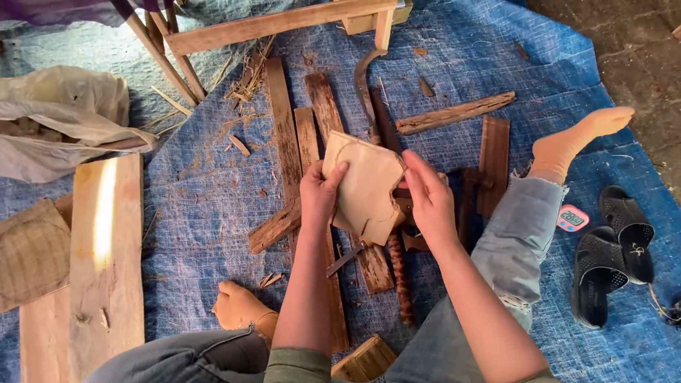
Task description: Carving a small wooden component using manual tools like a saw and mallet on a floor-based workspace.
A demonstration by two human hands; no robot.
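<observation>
Hands at work on a blue tarp (pixel 507 29): seated on the floor with legs spread, I hold a pale, flat, roughly cut piece of wood (pixel 366 185) up between both hands, above a scatter of dark planks (pixel 303 137). My left hand (pixel 320 195) is closed on its left edge, thumb over the front face; my right hand (pixel 430 196) clasps the right edge, where a notch shows in the outline. The piece is clear of the tarp, tilted toward me, its upper corner near a curved metal blade (pixel 363 91) lying among the planks.

By my reading, this is a checking step: turning the piece to study its shape before any more work on it. The next move, as I judge it, calls for a firm two-sided hold and a steady turn, keeping fingers off the notch.

A light plank (pixel 104 261) and a square board marked with a circle (pixel 22 254) lie to my left, beside a crumpled plastic bag (pixel 39 119). Black sandals (pixel 613 262) and a small pink timer (pixel 572 218) sit to my right. A turned wooden spindle (pixel 400 281) rests between my legs.
</observation>
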